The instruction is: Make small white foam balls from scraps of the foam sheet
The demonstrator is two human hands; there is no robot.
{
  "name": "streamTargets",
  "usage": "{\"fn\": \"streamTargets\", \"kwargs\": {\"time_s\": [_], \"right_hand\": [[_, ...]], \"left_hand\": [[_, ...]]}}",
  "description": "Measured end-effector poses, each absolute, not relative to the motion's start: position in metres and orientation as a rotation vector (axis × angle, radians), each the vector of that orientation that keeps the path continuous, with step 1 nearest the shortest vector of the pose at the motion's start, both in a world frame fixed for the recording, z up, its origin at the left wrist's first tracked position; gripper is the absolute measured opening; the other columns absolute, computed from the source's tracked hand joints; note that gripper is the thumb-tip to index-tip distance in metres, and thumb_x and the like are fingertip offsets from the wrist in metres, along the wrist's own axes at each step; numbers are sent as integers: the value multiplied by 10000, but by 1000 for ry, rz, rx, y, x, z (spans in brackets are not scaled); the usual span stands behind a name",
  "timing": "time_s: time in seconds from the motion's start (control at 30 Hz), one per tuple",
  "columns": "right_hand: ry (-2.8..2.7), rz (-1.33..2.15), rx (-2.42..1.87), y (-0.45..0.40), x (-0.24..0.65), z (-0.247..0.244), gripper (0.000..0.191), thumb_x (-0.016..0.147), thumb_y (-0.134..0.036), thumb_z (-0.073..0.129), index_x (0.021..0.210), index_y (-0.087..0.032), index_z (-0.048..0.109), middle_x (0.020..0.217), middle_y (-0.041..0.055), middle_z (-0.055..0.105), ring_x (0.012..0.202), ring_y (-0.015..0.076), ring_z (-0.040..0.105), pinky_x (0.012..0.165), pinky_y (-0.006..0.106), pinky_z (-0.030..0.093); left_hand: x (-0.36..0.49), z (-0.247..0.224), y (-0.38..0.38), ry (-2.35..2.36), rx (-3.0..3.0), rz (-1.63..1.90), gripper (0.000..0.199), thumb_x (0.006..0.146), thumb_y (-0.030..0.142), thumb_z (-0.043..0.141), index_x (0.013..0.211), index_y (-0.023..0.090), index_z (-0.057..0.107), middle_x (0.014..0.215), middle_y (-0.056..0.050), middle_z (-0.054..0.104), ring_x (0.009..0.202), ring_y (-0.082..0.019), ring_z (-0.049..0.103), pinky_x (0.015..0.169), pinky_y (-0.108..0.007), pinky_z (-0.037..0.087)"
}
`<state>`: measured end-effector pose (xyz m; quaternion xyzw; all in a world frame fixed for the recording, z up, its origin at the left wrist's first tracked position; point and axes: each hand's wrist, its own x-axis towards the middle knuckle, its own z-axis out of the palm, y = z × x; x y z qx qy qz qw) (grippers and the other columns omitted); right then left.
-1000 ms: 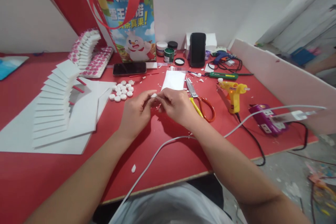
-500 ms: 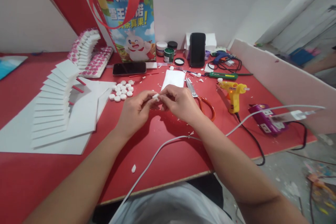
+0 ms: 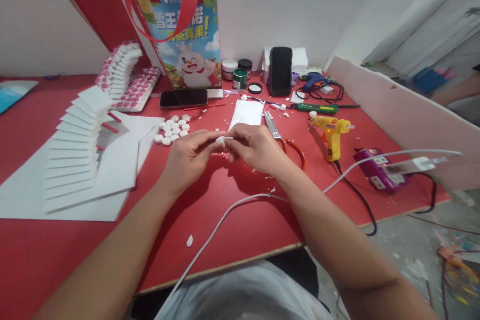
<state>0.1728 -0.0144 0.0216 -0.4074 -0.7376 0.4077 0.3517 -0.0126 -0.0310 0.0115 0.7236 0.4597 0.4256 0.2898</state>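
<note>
A small white piece (image 3: 221,140), perhaps foam, is pinched between my two hands above the red table. My left hand (image 3: 187,160) grips its left side with thumb and forefinger. Against the other side, the fingertips of my right hand (image 3: 257,146) are closed, and a thin white strip shows beside them. Fingers partly cover the piece, so its full shape is hidden. Several white discs (image 3: 172,130) lie in a cluster beyond my left hand. Behind my right hand are a white rectangular block (image 3: 246,112) and scissors (image 3: 273,127) with orange handles.
Stepped white boards (image 3: 73,155) stand at left. A yellow glue gun (image 3: 332,135) and purple power block (image 3: 380,170) occupy the right. A white cable (image 3: 240,204) crosses before me. Phones (image 3: 184,98), paint jars (image 3: 240,77) and a bag (image 3: 191,35) line the back.
The white piece has turned slightly between my fingertips, and a thin strip now shows at its right. My left fingers are straighter. The view has shifted a little.
</note>
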Motion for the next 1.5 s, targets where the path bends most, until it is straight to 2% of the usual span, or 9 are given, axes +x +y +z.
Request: {"fn": "streamTargets", "kwargs": {"time_s": [0.13,0.33,0.53,0.8,0.97,1.1,1.23,1.37,1.5], "right_hand": [[-1854,1157,-1029,-13,172,20,146,924,-263,586,811,-176,619,599,0,674,547,138,664,602,269,514],[-1428,1348,-1002,-13,171,33,361,854,-505,677,753,-164,622,658,18,689,450,98,585,456,230,483],[-1310,1261,-1019,-12,171,34,372,867,-504,672,731,-160,628,566,-21,603,390,56,463,379,202,346],[-1376,1331,-965,-15,165,31,405,831,-548,685,718,-161,642,525,-34,568,393,52,415,386,206,319],[-1517,1292,-932,-17,164,26,322,795,-472,732,769,-166,639,637,-11,619,543,90,538,501,216,416],[-1671,1140,-1029,-15,166,19,214,789,-360,725,816,-165,638,639,-36,557,568,83,491,518,211,383],[-1658,1171,-1029,-12,167,18,183,787,-333,704,811,-164,639,632,-32,566,580,92,506,536,217,397],[-1569,1272,-968,-10,167,17,170,779,-319,681,791,-160,624,704,9,650,621,122,586,577,244,448],[-1658,1071,-1112,-10,167,16,116,791,-264,647,748,-166,601,657,-5,626,606,117,562,582,238,412]], "left_hand": [[-13,10,-28,1191,1783,1123,219,881,356,655,1020,225,762,959,-47,762,872,-210,701,855,-326,548],[-12,2,-21,912,1012,1060,151,774,314,758,842,184,722,863,-59,740,824,-200,700,910,-401,577],[-7,2,-26,812,600,933,86,768,228,661,821,173,702,936,-106,704,967,-219,682,981,-390,560],[-8,0,-28,740,615,888,126,725,248,672,833,184,670,920,-103,660,979,-230,660,976,-394,559],[-8,-4,-26,758,663,941,74,738,209,731,801,171,716,858,-69,696,883,-189,676,931,-350,564],[-6,-2,-25,725,749,944,173,730,273,811,835,149,750,889,-62,726,860,-156,677,900,-302,560],[-3,1,-25,760,854,976,264,697,336,847,856,147,754,910,-81,750,869,-186,698,887,-335,557],[-2,1,-26,795,915,1018,257,699,348,850,834,153,747,869,-66,755,808,-178,706,857,-339,559],[-2,-1,-27,856,957,1039,251,715,343,840,841,147,745,844,-62,754,779,-169,701,849,-326,554]]}}
